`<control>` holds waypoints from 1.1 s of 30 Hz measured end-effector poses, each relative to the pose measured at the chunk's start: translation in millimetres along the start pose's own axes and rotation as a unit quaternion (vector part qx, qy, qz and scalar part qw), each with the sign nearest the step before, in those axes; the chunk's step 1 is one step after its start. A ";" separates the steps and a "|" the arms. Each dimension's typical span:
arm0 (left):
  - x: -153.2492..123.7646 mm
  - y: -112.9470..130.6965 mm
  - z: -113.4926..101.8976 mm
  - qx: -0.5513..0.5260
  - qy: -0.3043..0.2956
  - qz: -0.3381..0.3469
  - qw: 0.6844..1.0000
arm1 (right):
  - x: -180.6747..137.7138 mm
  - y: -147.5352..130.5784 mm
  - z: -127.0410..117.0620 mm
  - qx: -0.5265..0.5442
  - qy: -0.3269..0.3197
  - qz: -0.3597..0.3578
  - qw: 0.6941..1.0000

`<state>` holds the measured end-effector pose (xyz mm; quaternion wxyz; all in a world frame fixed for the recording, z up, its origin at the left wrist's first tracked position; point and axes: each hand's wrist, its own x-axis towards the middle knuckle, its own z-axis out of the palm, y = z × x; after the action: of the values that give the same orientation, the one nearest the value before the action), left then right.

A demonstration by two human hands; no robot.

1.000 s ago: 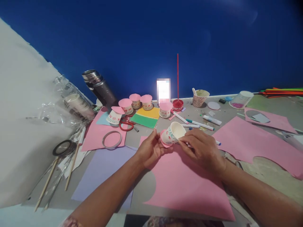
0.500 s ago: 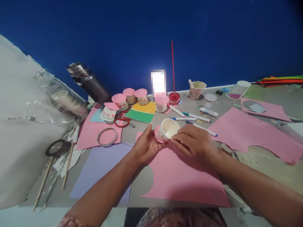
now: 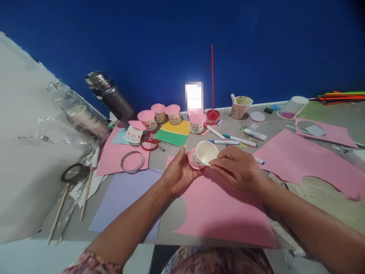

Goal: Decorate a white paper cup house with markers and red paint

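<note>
A small white paper cup (image 3: 205,152) with a printed pattern lies on its side between my hands, its open mouth facing up and toward me. A pink paper disc (image 3: 191,160) sits against its base. My left hand (image 3: 179,173) grips the disc and the cup's base with thumb and fingers. My right hand (image 3: 238,168) is closed on the cup's rim side from the right. Both hands hover just above a large pink paper sheet (image 3: 225,213) with a round cutout at its left edge.
Several cups topped with pink discs (image 3: 159,112) stand at the back near red scissors (image 3: 148,143), yellow and green paper (image 3: 173,136), markers (image 3: 238,140), a steel flask (image 3: 110,95), a tape ring (image 3: 132,161), wooden sticks (image 3: 58,215) and more pink sheets (image 3: 308,160).
The cup has turned in my hands, so its mouth faces me more and its printed side shows less. Both hands stay closed on it at nearly the same spot.
</note>
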<state>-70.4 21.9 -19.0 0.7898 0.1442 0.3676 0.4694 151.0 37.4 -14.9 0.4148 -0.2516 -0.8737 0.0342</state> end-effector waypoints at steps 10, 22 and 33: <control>-0.3 3.9 -8.1 0.007 -0.030 0.004 1.000 | 0.7 -1.5 -3.5 -0.054 -0.060 -0.049 0.996; -7.0 8.4 -3.3 -0.045 -0.013 0.063 0.997 | -1.2 -5.0 2.2 -0.063 -0.061 -0.060 0.994; -6.3 9.3 -1.0 -0.070 -0.018 0.046 0.996 | 0.5 -7.9 5.2 -0.057 -0.055 -0.047 0.996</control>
<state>-78.8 21.2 -11.5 0.7821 0.1138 0.3131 0.5267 143.6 31.5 -15.8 0.3527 -0.2312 -0.9065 -0.0211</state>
